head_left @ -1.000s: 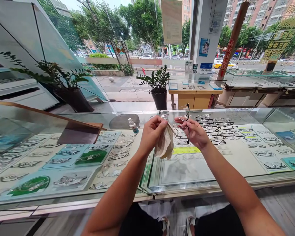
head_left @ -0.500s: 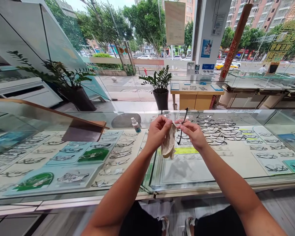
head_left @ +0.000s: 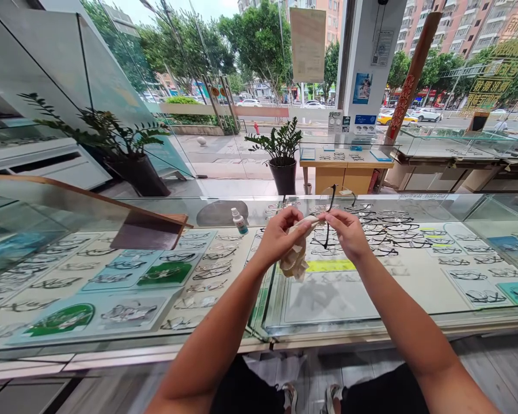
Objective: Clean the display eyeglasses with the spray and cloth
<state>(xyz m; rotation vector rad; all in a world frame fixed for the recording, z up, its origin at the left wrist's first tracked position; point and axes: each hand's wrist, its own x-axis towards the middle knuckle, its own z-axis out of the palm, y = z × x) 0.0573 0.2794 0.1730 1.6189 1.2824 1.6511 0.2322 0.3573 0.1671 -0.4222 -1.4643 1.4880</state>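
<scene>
Pinched between thumb and fingers, a pale cloth (head_left: pixel 294 263) hangs in loose folds from a person's left hand (head_left: pixel 281 234) at the center of the frame, while the fingertips of the right hand (head_left: pixel 349 231) grip a dark-armed pair of eyeglasses (head_left: pixel 333 197). The eyeglasses are held above a glass display counter (head_left: pixel 341 296), one dark arm rising above the fingers and another dark length slanting below them; the cloth's upper edge stretches across to the right fingertips, though whether it touches a lens is too small to tell. Rows of spectacles (head_left: pixel 386 252) line the counter at center right, near a bright yellow strip (head_left: pixel 330 265). A small white-capped spray bottle (head_left: pixel 239 221) stands upright on the glass, left of the hands. More frames lie at lower left, some around a green card (head_left: pixel 164 273). Beyond the counter, at upper center, a leafy plant in a dark pot (head_left: pixel 282 175) stands beside a wooden cabinet (head_left: pixel 345 176), with trees (head_left: pixel 259 43) and a street outside the windows.
</scene>
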